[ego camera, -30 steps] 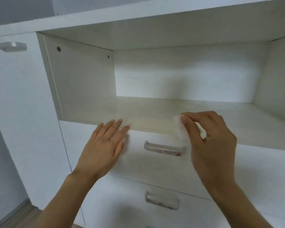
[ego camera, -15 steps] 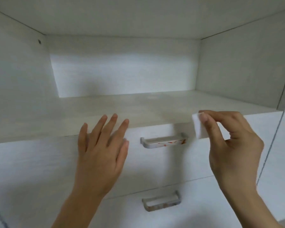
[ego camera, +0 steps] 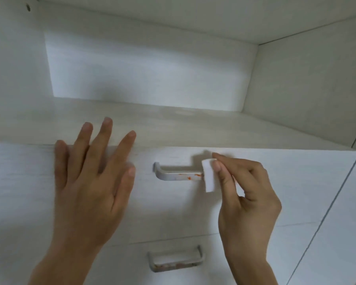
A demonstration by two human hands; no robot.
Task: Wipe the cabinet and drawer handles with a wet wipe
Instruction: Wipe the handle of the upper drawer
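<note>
A grey handle [ego camera: 174,175] with orange-red smears sits on the upper drawer front [ego camera: 275,182]. My right hand [ego camera: 247,198] pinches a small folded white wet wipe [ego camera: 209,175] and holds it against the handle's right end. My left hand [ego camera: 90,182] lies flat with spread fingers on the drawer front, left of the handle, fingertips over the top edge. A second handle [ego camera: 176,261], also stained, is on the lower drawer [ego camera: 121,262].
An open white shelf compartment [ego camera: 173,124] lies above the drawers, with a back wall and side panels. A vertical cabinet edge [ego camera: 335,202] runs down the right side.
The view has shifted closer to the drawers. My right hand has brought the wipe left and down onto the handle's right end. My left hand stays flat on the drawer front.
</note>
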